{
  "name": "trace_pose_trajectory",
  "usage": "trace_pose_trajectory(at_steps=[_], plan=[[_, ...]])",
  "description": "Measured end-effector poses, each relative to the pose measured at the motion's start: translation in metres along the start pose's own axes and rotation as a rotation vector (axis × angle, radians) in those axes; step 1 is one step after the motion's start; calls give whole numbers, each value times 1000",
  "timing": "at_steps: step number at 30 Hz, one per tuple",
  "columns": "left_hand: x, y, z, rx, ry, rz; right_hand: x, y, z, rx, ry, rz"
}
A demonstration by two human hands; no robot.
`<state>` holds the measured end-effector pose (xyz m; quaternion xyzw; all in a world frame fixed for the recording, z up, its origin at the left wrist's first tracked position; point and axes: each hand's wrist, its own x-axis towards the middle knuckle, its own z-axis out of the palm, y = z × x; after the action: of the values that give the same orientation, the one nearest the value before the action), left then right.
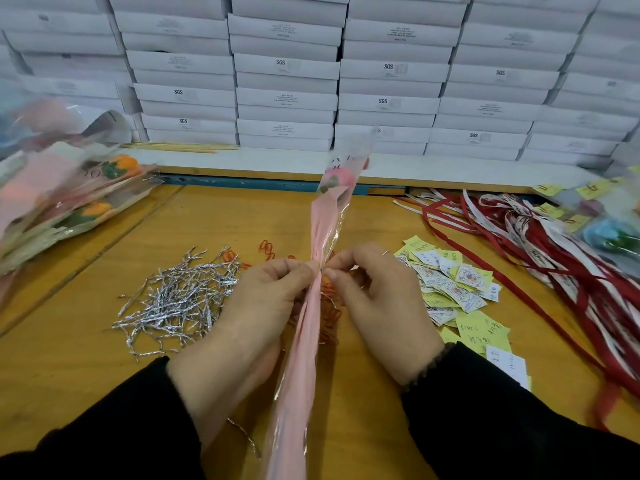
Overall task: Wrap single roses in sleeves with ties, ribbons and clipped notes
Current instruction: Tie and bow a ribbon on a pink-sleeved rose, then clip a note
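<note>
Mid-frame: left hand (258, 299) & right hand (377, 292) pinch a tie (322, 270) round the sleeve (320, 244); twist snug w/o tearing film.

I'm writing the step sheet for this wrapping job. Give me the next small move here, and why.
Probably finish twisting the silver tie shut. Both the left hand and the right hand pinch the pink sleeve where it gathers below the rose, and no ribbon or note is on it yet.
</note>
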<state>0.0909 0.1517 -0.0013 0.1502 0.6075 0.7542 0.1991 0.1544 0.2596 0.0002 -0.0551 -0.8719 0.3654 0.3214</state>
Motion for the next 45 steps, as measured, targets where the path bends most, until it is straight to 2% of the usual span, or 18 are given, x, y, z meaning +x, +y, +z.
trace_pose_trajectory(at_steps=[4,8,12,13,15,18,20,22,26,31,34,37,42,45], plan=[[-2,0,1,16,-28,36,4,-1,-1,392,-53,352],[-2,0,1,32,-63,54,5,0,-1,767,-116,526],[-2,0,2,63,-74,72,6,-1,-1,1064,-45,694],[-3,0,3,75,-65,75,6,-1,-1,1046,-22,703],[-2,0,2,97,-30,75,4,-1,-1,816,36,615],[-1,0,1,81,22,62,0,-3,1,314,196,293],[-1,1,2,38,39,59,-2,-5,2,131,288,91],[-1,1,2,11,51,63,-3,-6,2,18,290,-45],[-1,1,2,15,41,72,-6,-4,5,-69,114,-40],[-1,2,3,3,3,50,-5,-3,4,-147,176,-40],[-2,1,4,8,-13,60,-5,-5,4,-217,156,-53],[-2,0,2,26,-23,89,-3,-7,3,14,72,104],[-1,-2,2,4,-33,130,0,-8,2,725,-45,563],[0,-4,3,7,-10,133,-2,-8,7,966,-24,731]])
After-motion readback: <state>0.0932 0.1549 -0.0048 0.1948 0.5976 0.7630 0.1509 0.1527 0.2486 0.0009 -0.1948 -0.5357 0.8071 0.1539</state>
